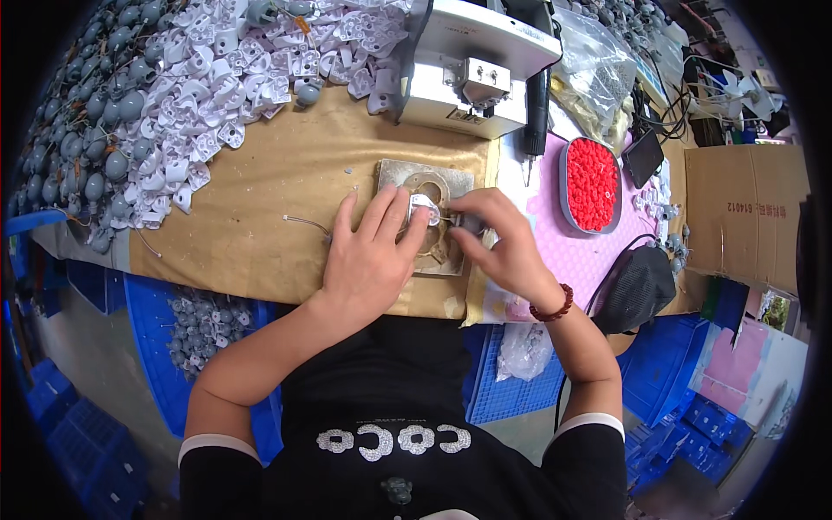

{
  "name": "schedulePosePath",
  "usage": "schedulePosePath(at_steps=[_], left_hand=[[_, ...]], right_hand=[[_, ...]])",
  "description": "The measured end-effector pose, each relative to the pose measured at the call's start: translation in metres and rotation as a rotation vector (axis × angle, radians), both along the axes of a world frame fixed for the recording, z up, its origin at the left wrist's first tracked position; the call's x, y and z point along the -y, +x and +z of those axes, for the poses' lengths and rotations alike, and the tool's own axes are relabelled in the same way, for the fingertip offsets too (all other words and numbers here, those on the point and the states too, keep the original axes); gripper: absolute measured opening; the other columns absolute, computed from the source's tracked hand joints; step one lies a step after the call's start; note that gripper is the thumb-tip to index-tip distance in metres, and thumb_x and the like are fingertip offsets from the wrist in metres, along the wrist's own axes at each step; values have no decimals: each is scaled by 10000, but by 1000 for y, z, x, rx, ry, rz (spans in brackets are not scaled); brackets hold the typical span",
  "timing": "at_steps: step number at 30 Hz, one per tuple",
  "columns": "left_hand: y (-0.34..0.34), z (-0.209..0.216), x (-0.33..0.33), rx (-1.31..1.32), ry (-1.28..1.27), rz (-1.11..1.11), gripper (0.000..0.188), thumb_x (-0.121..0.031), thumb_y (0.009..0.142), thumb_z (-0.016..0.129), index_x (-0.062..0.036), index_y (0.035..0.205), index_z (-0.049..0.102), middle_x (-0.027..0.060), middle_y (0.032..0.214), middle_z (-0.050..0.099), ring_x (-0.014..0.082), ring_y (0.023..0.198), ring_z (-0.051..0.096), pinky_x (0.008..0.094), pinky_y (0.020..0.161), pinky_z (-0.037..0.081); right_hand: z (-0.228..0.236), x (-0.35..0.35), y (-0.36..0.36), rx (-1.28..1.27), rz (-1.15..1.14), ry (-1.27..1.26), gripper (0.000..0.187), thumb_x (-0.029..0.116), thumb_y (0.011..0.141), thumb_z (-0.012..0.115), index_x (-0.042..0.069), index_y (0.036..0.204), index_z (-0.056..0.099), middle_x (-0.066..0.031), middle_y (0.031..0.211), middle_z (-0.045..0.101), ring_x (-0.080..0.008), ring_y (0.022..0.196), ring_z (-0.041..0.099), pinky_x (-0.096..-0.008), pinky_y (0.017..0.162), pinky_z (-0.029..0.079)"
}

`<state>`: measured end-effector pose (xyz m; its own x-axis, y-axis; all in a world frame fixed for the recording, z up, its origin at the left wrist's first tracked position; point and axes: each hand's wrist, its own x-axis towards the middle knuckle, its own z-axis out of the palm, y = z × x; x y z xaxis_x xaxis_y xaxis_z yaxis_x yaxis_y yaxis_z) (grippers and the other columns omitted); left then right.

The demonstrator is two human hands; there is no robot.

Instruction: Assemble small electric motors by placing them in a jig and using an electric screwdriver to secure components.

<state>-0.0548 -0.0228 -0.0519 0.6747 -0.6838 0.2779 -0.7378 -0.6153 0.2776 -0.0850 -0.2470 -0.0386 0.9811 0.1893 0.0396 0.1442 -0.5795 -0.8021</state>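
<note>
Black shirt cloth (373,377) lay nearest as the spread left hand (368,264) touched a white part (424,209) over a metal plate (399,174) and the right hand (510,247) curled round a grey piece (472,224), its grip unclear.

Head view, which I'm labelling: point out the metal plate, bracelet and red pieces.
Metal plate (460,180), head view: upper right corner.
Bracelet (568,302), head view: right side.
Red pieces (593,185), head view: heap's middle.

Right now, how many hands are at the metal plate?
2: the left hand, over the left side of the metal plate by the white plastic piece; the right hand, over the plate's right edge.
</note>
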Motion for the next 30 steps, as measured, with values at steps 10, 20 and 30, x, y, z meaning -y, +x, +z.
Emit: schedulePosePath(at_steps=[10, 20, 30], left_hand=[[7, -7, -1, 29, -48, -71, 555, -79, 704, 736, -42, 1245, 618, 205, 1291, 567, 336, 1294, 498, 534, 1050, 389], [13, -6, -2, 44, -118, -101, 401, -60, 726, 696, -7, 1123, 672, 226, 1239, 597, 363, 1261, 534, 462, 988, 466], [16, -9, 3, 12, -218, -60, 263, -61, 739, 712, -23, 993, 657, 178, 1157, 617, 348, 1198, 581, 446, 926, 496]], right_hand=[[-4, 7, 9, -334, -349, 740, 356, -6, 875, 706, -2, 1204, 569, -71, 1076, 645, -106, 930, 639, -256, 811, 543], [4, 8, 41, -609, 13, 779, 449, -20, 829, 762, -5, 1238, 578, -117, 1074, 694, -156, 993, 668, -306, 879, 556], [-4, -10, 38, 62, -59, -156, 432, 120, 778, 844, 19, 1139, 629, -39, 889, 612, -137, 733, 537, -288, 680, 495]])
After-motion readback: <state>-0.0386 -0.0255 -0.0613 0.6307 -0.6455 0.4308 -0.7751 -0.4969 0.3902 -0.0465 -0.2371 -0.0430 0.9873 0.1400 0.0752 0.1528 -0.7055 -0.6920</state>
